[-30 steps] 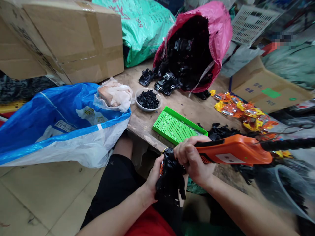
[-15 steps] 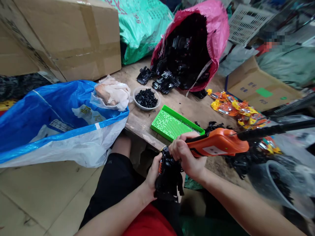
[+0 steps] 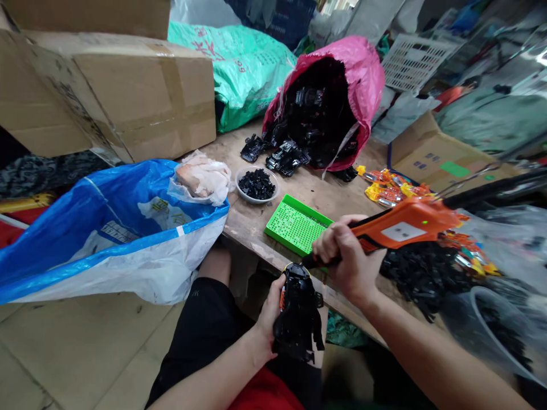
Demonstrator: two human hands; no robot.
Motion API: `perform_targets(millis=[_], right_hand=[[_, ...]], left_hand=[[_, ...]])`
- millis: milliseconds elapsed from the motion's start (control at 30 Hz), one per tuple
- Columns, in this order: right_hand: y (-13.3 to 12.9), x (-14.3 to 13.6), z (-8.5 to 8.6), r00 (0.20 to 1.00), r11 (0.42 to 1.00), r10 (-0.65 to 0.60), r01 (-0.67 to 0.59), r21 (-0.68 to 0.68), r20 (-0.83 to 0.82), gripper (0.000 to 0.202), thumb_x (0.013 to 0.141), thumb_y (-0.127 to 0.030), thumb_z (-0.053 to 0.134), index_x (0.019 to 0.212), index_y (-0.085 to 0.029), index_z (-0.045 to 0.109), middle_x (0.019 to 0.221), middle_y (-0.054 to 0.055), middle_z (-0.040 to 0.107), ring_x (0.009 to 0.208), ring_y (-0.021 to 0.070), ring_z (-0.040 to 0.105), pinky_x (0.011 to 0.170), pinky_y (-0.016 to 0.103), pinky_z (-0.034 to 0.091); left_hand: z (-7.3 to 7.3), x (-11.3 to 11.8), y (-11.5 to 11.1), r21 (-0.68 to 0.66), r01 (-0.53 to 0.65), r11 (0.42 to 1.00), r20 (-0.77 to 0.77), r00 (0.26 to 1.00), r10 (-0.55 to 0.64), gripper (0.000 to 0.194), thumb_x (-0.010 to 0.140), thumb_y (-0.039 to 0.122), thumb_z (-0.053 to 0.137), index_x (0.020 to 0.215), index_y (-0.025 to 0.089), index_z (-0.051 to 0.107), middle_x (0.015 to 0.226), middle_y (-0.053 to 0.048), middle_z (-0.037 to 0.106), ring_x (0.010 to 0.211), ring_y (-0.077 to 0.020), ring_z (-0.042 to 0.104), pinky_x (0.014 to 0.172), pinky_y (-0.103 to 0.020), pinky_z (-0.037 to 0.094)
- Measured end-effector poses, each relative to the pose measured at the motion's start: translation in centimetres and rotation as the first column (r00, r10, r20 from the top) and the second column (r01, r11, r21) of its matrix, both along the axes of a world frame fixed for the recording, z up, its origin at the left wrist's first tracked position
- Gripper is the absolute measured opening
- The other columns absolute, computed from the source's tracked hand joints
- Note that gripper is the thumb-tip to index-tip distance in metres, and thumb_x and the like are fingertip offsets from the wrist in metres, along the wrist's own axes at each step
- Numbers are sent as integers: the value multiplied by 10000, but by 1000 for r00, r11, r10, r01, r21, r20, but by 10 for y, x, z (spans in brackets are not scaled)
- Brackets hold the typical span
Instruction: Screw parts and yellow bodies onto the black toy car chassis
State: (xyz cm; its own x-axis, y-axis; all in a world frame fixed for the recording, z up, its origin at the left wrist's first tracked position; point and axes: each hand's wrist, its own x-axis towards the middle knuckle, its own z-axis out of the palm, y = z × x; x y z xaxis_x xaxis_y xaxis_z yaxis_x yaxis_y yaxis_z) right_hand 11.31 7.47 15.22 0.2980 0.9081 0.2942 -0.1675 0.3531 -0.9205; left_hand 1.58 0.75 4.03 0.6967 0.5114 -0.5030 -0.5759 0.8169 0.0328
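Note:
My left hand (image 3: 270, 310) grips a black plastic toy car assembly (image 3: 298, 307), which has an orange bit on its left side and a yellow edge at its far end. My right hand (image 3: 350, 259) is wrapped round an orange electric screwdriver (image 3: 395, 225) with a white label and a green light. Its black front end points left, close to the far end of the assembly; whether the tip touches it I cannot tell. Just beyond my right hand lies a green perforated tray (image 3: 294, 225) with small shiny pieces, likely screws, inside.
A bowl of small black parts (image 3: 257, 185) stands left of the tray. Behind it, a pink sack (image 3: 363, 85) spills black toy cars. Orange and yellow parts (image 3: 387, 185) and a black heap (image 3: 427, 273) lie to the right. A blue-lined sack (image 3: 128, 199) hangs beside the table.
My right hand and the electric screwdriver have moved right and away from the assembly, whose top now shows. My left hand still holds it. The camera view has shifted slightly.

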Motion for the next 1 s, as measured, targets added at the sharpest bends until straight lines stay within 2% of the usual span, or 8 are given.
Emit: perform_targets(millis=[133, 300, 500, 667, 1000], right_hand=[[33, 18, 5, 992, 990, -125, 124, 72, 6, 260, 804, -285, 761, 806, -229, 507, 445, -130, 432, 342, 61, 377, 390, 218, 385], [74, 32, -13, 982, 975, -190, 187, 119, 12, 246, 816, -322, 747, 835, -228, 520, 469, -130, 446, 361, 63, 399, 408, 214, 416], [105, 39, -28, 975, 966, -221, 216, 144, 22, 245, 810, -330, 747, 828, -219, 529, 478, -129, 443, 353, 65, 409, 401, 218, 421], [120, 40, -34, 974, 966, -226, 220, 133, 30, 258, 828, -378, 726, 840, -222, 521, 485, -130, 438, 358, 65, 407, 407, 218, 429], [125, 41, -42, 975, 968, -218, 211, 134, 36, 276, 815, -390, 734, 825, -222, 515, 507, -127, 437, 369, 62, 420, 425, 220, 451]], left_hand=[[-1, -1, -1, -39, 31, 999, -49, 998, -33, 572, 894, 638, 574, 940, 91, 735, 745, -103, 749, 709, -239, 711, 702, -318, 534], [-2, -1, 0, -62, 47, 997, -44, 998, -50, 576, 857, 659, 631, 966, 103, 733, 732, -93, 744, 704, -244, 713, 718, -331, 538], [-4, -2, 1, -40, 38, 998, 6, 999, -38, 562, 849, 644, 661, 1018, 113, 732, 759, -84, 751, 723, -239, 715, 738, -327, 528], [-2, -1, 1, -40, 38, 998, 56, 998, -36, 542, 882, 625, 623, 1019, 113, 737, 782, -98, 756, 749, -249, 722, 757, -336, 527], [-9, 1, 0, -37, 20, 999, 54, 998, -18, 550, 872, 642, 629, 1009, 120, 736, 780, -99, 753, 728, -250, 713, 744, -343, 524]])
